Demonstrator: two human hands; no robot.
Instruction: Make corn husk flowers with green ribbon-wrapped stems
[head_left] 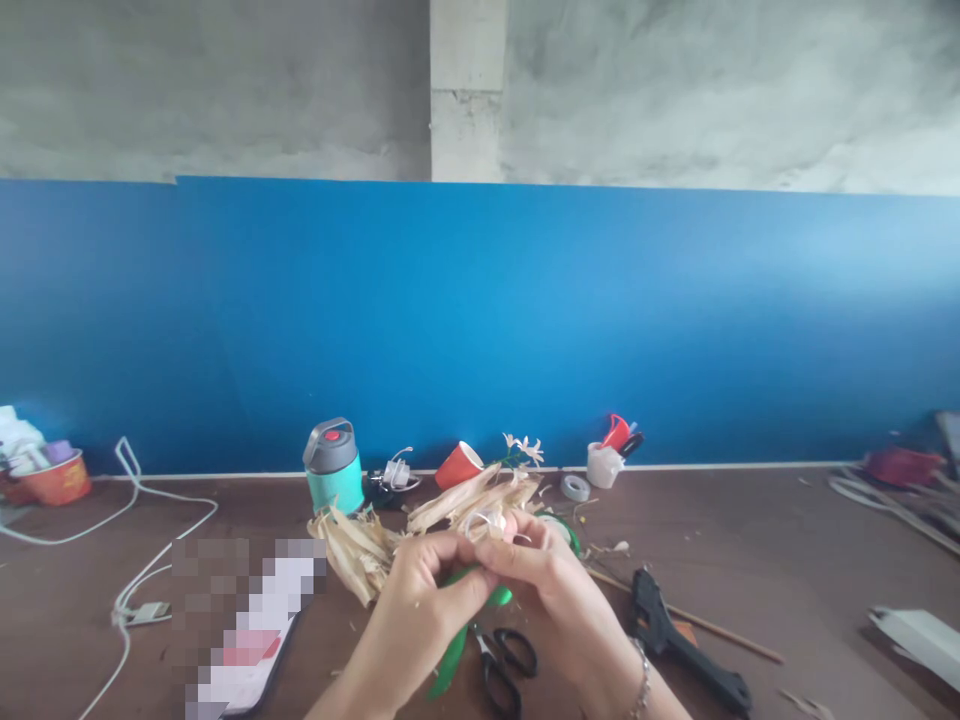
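Observation:
My left hand and my right hand meet over the middle of the table, fingertips pinched together. Between them is a small pale curled piece with a thin white loop; fingers cover most of it. A green ribbon hangs or lies just below the fingers; whether they grip it is hidden. Black-handled scissors lie under my hands. Dried corn husks are piled beyond my left hand, with more husks behind the fingertips.
At the back stand a teal flask, a tipped red cup, a tape roll and a white cup of pens. A black glue gun and thin stick lie right; a blurred phone and white cable left.

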